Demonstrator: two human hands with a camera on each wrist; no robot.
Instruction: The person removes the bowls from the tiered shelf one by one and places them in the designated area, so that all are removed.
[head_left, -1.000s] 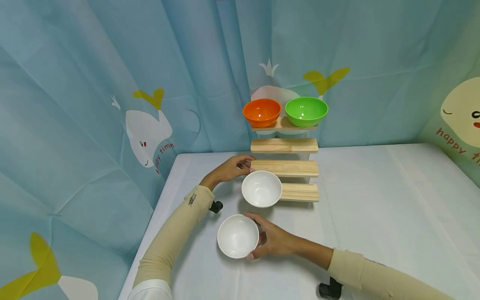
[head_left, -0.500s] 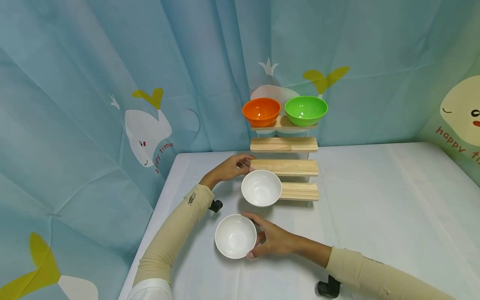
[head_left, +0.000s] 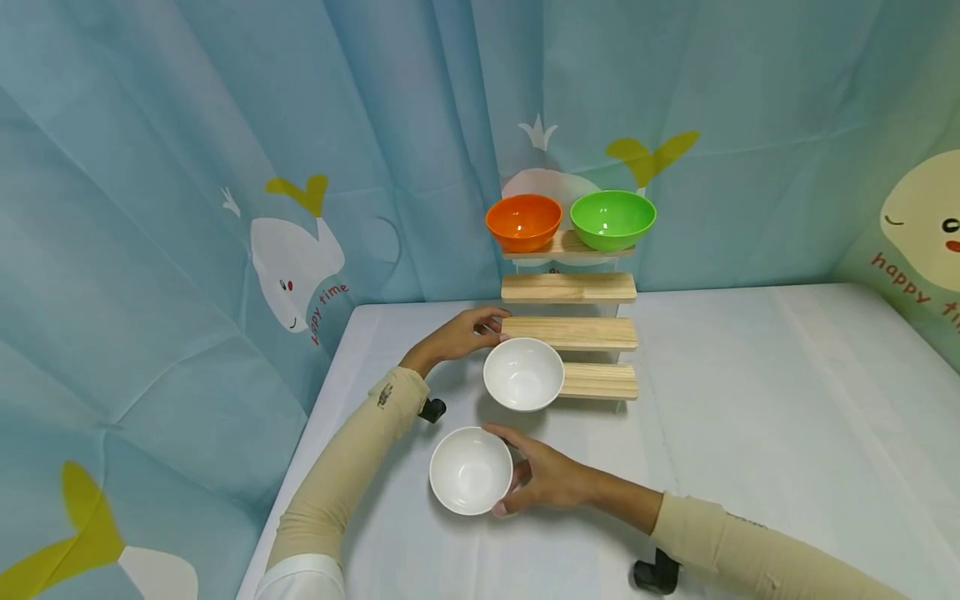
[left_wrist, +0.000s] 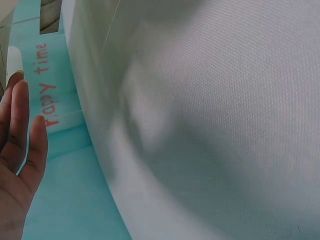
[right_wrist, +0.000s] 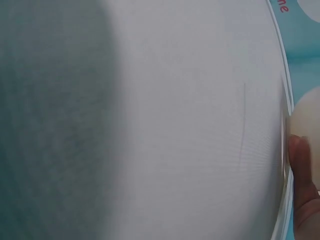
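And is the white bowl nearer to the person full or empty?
Empty: the head view looks down into the nearer white bowl, and its bare white bottom shows.

Left end of lowest board behind upper white bowl; hands cut off in both wrist views.

R hand grips white bowl by its R side, over white-covered table. 2nd white bowl covers L end of bottom shelf on 4-tier wood rack. L hand at rack's L edge, nr that bowl; grip unclear. Orange bowl + green bowl side by side on top tier, blue curtain w/ whale prints behind.
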